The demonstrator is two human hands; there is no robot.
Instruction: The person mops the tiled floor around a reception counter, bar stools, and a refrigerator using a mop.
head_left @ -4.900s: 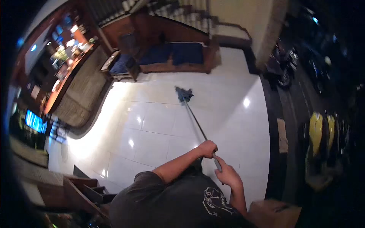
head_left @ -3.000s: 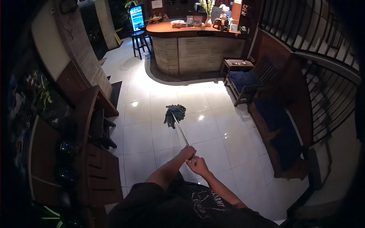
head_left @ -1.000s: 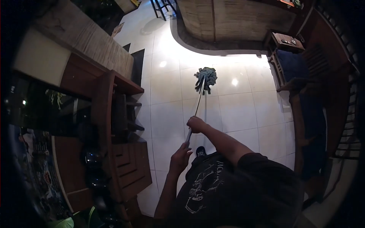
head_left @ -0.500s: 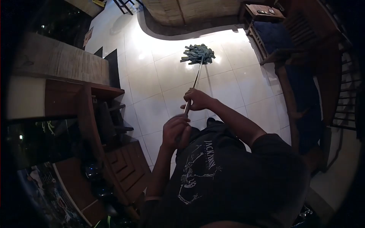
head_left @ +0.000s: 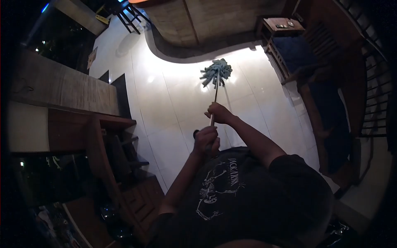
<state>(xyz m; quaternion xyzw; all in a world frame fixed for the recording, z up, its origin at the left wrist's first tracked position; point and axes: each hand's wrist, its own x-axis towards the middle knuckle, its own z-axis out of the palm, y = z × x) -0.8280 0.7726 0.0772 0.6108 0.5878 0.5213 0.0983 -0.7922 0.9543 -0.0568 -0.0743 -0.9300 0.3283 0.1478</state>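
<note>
A mop head (head_left: 217,72) with blue-green strands lies spread on the pale tiled floor (head_left: 157,103), close to the base of the curved counter. Its thin handle (head_left: 216,93) runs back towards my body. My right hand (head_left: 219,113) is wrapped round the handle, lower on the shaft and nearer the mop head. Closer to my chest, my left hand (head_left: 206,139) grips the upper end. The dark round tip shows beside the left fingers.
The curved counter (head_left: 173,25) stands ahead, a bar stool (head_left: 128,18) at its left. To the right are a small side table (head_left: 283,25), a chair with a blue cushion (head_left: 293,51) and a long cushioned bench (head_left: 331,120). Wooden furniture (head_left: 99,144) lines the left.
Earlier my left hand was the forward one; now my right hand is. The view has turned from the bench and street side to the counter. The mop head now lies near the counter's base.
</note>
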